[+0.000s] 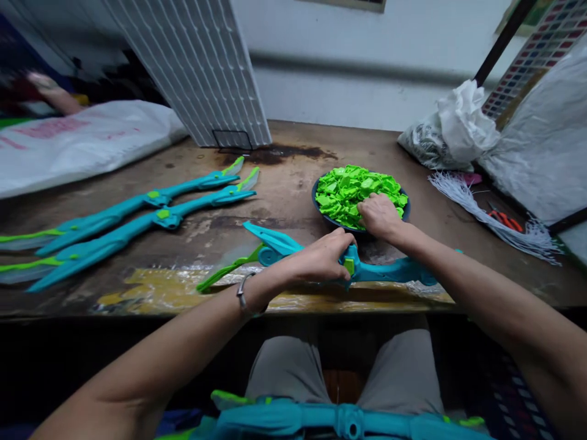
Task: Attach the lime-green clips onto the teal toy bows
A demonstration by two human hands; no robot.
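Note:
My left hand (328,253) is closed around the middle of a teal plastic toy bow (389,272) at the table's front edge. A green piece (349,266) shows on the bow's grip beside my fingers. The bow's left end has a green strip and a clear fin; my right forearm covers part of its right end. My right hand (380,215) reaches into a dark bowl (321,211) heaped with small bright green plastic pieces (348,183). Its fingers are curled together at the pile, and the fingertips are hidden, so what they pinch does not show.
Two similar toy bows (128,211) (137,229) lie at left. More teal bows (284,421) rest near my lap. White strings (486,211), orange-handled scissors (507,220) and a white sack (458,128) are at right. A ribbed white panel (197,67) stands behind. Another person's arm (57,95) shows far left.

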